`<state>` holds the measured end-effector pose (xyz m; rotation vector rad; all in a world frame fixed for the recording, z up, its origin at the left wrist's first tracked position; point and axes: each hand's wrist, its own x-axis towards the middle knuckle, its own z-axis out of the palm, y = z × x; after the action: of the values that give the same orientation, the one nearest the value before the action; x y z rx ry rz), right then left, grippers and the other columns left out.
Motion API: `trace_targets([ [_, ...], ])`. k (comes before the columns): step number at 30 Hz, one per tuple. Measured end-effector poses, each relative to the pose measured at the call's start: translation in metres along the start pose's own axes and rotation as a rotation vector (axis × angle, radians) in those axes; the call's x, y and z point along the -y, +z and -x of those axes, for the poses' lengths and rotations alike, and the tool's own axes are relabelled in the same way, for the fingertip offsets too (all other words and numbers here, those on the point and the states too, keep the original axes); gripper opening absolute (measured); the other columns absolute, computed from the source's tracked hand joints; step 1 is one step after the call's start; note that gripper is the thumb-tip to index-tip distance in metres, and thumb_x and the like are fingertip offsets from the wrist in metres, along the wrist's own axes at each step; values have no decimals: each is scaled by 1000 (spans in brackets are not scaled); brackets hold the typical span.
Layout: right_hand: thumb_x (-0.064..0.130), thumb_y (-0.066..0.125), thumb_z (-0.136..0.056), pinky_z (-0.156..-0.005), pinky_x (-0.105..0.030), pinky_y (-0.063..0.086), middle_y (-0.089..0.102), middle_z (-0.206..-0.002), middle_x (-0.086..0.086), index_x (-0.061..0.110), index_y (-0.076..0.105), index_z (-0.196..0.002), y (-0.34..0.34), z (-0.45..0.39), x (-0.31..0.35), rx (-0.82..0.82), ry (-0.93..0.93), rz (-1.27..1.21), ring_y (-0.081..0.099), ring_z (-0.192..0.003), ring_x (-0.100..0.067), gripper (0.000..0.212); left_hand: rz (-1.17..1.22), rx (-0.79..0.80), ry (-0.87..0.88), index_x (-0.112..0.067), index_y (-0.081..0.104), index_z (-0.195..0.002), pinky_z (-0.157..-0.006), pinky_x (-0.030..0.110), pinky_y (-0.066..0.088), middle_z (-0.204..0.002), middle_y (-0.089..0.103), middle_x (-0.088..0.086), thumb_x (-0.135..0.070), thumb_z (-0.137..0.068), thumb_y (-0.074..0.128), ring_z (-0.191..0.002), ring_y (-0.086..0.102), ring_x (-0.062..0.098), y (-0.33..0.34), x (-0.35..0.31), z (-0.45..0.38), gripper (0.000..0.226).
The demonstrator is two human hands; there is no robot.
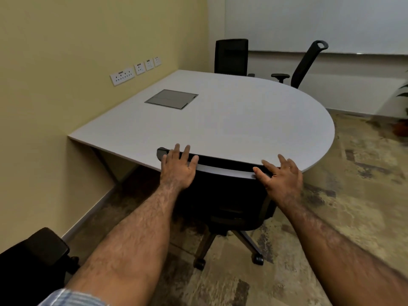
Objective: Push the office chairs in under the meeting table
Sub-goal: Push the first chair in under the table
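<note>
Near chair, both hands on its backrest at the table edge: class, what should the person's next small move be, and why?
Probably lift both hands off and turn to another chair. The near chair's backrest already meets the meeting table edge, with the left hand and right hand lying open on it. The angled chair across the table still stands clear of the edge.

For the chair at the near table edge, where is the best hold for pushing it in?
Take the near chair by the top rail of its backrest, from behind, one hand near each end, where the left hand and right hand rest. The rail is wide and faces the person.
</note>
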<state>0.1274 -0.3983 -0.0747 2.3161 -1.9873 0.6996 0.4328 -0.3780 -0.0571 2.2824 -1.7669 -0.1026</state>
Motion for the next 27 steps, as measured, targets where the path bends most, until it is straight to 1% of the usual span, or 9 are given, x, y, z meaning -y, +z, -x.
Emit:
trace_targets([
  [2, 82, 19, -83, -112, -49, 25, 31, -159, -10, 32, 40, -148, -6, -5, 7, 115, 181, 50, 24, -144, -32, 84, -14, 83, 50, -28, 9, -156, -122, 48, 2, -166, 1, 7, -62, -98, 13, -151, 4, 28, -8, 6, -12, 68],
  [4, 82, 8, -80, -116, -49, 23, 31, -158, -12, 21, 35, -152, -14, -7, 18, 87, 260, 49, 26, -144, -33, 98, -34, 95, 116, -27, 5, -157, -122, 46, 0, -166, -4, 5, -62, -98, 11, -151, 0, 26, -17, 12, -16, 69],
  [7, 79, 19, -84, -118, -50, 18, 34, -156, -17, 10, 35, -150, -20, 13, 42, -16, 241, 27, 27, -143, -34, 97, -21, 71, 190, -27, 2, -156, -121, 44, -3, -166, -6, 4, -64, -97, 11, -151, -4, 23, -24, 31, -7, 71],
  [11, 73, 30, -89, -119, -48, 13, 37, -155, -18, 5, 39, -147, -14, 45, 87, -80, 138, -52, 28, -144, -33, 90, 27, 36, 229, -24, 2, -157, -122, 46, 1, -165, -5, 5, -63, -97, 14, -152, -3, 23, -26, 59, 14, 72],
  [14, 67, 33, -90, -117, -48, 18, 44, -150, -19, 4, 45, -144, -3, 67, 127, -86, 30, -87, 35, -141, -34, 83, 6, 55, 261, -21, 2, -157, -122, 45, 2, -165, -4, 6, -61, -98, 15, -152, 0, 24, -23, 85, 37, 73],
  [16, 62, 39, -93, -116, -48, 23, 49, -146, -18, 6, 49, -141, 5, 77, 166, -72, -72, -121, 41, -137, -33, 75, 22, 19, 258, -20, 5, -157, -122, 45, 3, -166, -1, 6, -61, -98, 18, -152, 2, 24, -30, 109, 50, 72],
  [21, 56, 43, -97, -115, -46, 30, 52, -144, -11, 11, 51, -141, 20, 87, 238, 37, -187, -221, 42, -137, -27, 63, -7, -51, 267, -16, 26, -153, -122, 46, 7, -164, 15, 8, -51, -99, 33, -150, 11, 25, -41, 148, 77, 65],
  [23, 54, 45, -97, -114, -46, 32, 54, -143, -9, 12, 52, -140, 22, 84, 272, 72, -255, -286, 43, -136, -26, 60, -15, -88, 212, -15, 38, -149, -121, 46, 8, -163, 20, 8, -46, -97, 42, -150, 14, 25, -51, 173, 91, 60],
  [27, 53, 45, -97, -111, -47, 37, 55, -142, -9, 13, 54, -137, 28, 85, 293, 125, -303, -350, 45, -134, -25, 57, 41, -161, 199, -14, 57, -135, -120, 43, 11, -155, 37, 11, -36, -94, 51, -145, 28, 27, -63, 181, 114, 47],
])
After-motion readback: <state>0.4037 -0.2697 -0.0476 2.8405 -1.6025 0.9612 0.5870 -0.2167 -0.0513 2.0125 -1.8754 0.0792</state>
